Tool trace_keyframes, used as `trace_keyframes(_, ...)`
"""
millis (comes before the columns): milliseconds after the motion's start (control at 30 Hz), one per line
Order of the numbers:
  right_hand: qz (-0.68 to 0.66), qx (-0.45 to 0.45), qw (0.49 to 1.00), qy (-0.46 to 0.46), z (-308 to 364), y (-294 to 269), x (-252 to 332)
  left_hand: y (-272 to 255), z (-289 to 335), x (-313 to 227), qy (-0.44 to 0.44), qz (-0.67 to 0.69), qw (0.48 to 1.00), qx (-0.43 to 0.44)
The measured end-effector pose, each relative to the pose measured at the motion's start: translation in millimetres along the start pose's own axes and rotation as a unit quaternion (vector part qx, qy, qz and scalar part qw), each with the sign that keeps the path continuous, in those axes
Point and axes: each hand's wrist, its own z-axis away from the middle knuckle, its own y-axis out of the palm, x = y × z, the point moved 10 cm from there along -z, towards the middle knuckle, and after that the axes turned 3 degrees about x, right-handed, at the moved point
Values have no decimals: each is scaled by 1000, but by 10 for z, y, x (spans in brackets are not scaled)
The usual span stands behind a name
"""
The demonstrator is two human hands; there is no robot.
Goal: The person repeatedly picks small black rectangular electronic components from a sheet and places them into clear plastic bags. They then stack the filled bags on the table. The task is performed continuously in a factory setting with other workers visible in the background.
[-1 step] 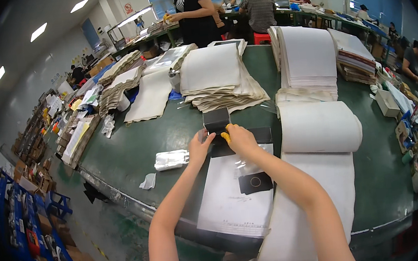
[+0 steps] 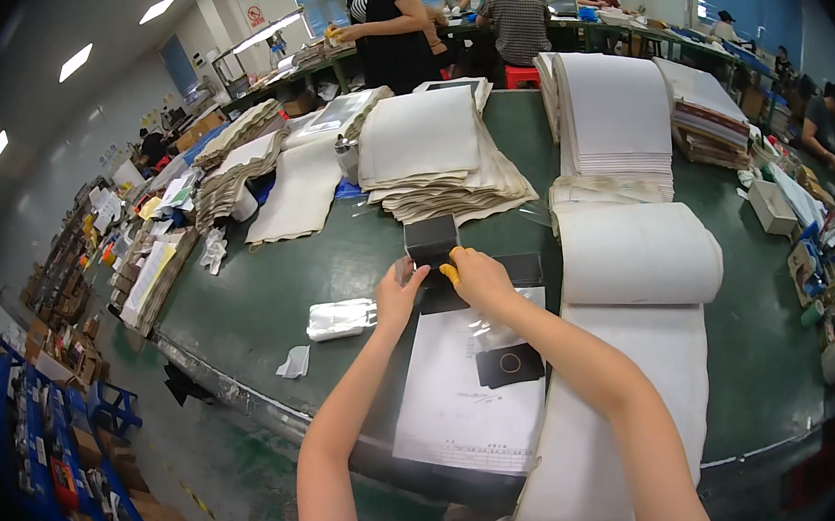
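A small black box [image 2: 432,238] stands at the top edge of the papers before me, held from both sides. My left hand [image 2: 395,291] has its thumb and fingers closed at the box's lower left. Yellow covers show on fingertips of my right hand [image 2: 480,278], which grips the lower right of the box; some fingertips are hidden. Under my wrists lies a printed white sheet [image 2: 455,387] on a dark board [image 2: 522,270]. On the sheet rests a black card [image 2: 510,365] with a gold ring shape, beside a scrap of clear film [image 2: 490,332].
Left of my hands lie a stack of clear plastic bags [image 2: 341,319] and a crumpled clear piece [image 2: 294,362]. Big paper pads [image 2: 418,140] stand beyond the box; a rolled pad [image 2: 639,259] is at the right. A metal bottle [image 2: 346,157] stands farther off. People work behind the table.
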Motion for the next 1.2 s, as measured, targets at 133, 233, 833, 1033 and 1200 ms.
trace_keyframes(133, 11, -21, 999, -24, -7, -37, -4, 24, 67, -241, 21, -16, 1000, -3)
trace_keyframes(233, 24, -32, 998, -39, -15, -55, 53, -20, 59, -288, 28, -75, 997, -9)
trace_keyframes(833, 147, -48, 988, -18, -17, -170, 109, -39, 188, -469, 54, -120, 990, -41)
trace_keyframes(1033, -36, -23, 993, 113, -43, -289, -239, -20, 213, -507, 80, -130, 988, -27)
trace_keyframes(1200, -106, 33, 990, 84, -14, -83, -228, -40, 204, -483, 114, -128, 985, -28)
